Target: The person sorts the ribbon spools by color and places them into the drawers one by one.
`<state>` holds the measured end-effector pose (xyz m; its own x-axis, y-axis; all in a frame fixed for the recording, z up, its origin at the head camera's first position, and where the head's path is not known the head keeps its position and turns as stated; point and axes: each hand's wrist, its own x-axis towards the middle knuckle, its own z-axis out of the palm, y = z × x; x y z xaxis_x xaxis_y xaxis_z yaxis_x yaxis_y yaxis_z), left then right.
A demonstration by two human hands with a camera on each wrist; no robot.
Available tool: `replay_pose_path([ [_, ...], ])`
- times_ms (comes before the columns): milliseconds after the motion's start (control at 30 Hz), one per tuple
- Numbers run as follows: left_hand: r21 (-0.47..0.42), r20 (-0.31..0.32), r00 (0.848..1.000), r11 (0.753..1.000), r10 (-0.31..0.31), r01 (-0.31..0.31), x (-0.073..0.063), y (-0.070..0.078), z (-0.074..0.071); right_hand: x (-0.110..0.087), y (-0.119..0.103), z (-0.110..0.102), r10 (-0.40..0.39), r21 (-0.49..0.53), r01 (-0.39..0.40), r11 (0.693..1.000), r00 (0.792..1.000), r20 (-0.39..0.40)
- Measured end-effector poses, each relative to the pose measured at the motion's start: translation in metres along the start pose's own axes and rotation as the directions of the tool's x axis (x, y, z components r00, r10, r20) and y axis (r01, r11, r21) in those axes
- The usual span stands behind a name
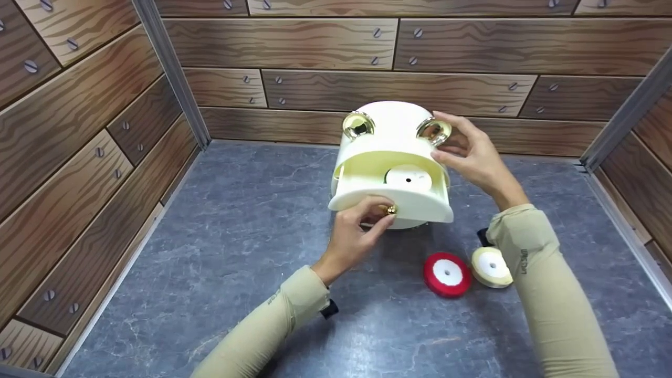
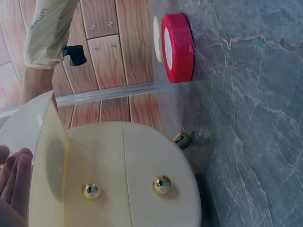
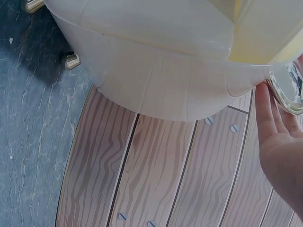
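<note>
Centre of the head view, here's the cream-white drawer cabinet (image 1: 391, 118), its top drawer (image 1: 422, 206) pulled out. The left hand (image 1: 357, 231) pinches the drawer's gold knob (image 1: 391, 210) between thumb and fingers; the right hand (image 1: 480, 157) grips the cabinet's upper right corner, at a gold ring (image 1: 442, 131). Only from the head do we see inside the drawer: a white-faced spool (image 1: 420, 181). Lower right, a red ribbon spool (image 1: 438, 278) sits just beside a cream ribbon spool (image 1: 485, 273), the latter partly under the right sleeve (image 1: 525, 247).

Over to the left wrist, and there's what the drawer hides from above: two lower gold knobs (image 2: 161, 185) on closed fronts, plus a gold foot (image 2: 181, 140). The left fingers are cut off at the left edge, their knob barely visible.

The right wrist gives the rounded back, fingers against the ring at far right; the thumb is hard to make out there.
</note>
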<state>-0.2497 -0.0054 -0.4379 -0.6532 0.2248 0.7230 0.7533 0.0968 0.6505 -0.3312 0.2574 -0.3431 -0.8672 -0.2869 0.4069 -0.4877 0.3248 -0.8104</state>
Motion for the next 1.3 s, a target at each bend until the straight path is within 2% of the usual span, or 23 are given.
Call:
replay_pose_path([
  [433,-0.017,-0.009,1.0,1.0,-0.025,0.025,0.012,-0.009,0.003,0.0,-0.001,-0.002,0.011,0.014,-0.011,1.0,1.0,0.005],
  [733,-0.067,-0.017,0.999,0.997,-0.048,0.047,0.02,-0.016,0.007,0.0,0.002,-0.003,0.006,0.013,-0.006,1.0,1.0,0.012],
  [1000,0.014,-0.02,0.999,1.0,-0.025,0.025,0.027,-0.021,0.007,0.0,0.0,-0.003,0.032,0.024,-0.032,0.999,0.999,0.024],
  [1300,0.025,-0.03,0.999,0.999,-0.035,0.035,0.033,-0.028,0.008,0.001,0.002,-0.003,0.02,0.036,-0.02,0.999,0.999,0.025],
])
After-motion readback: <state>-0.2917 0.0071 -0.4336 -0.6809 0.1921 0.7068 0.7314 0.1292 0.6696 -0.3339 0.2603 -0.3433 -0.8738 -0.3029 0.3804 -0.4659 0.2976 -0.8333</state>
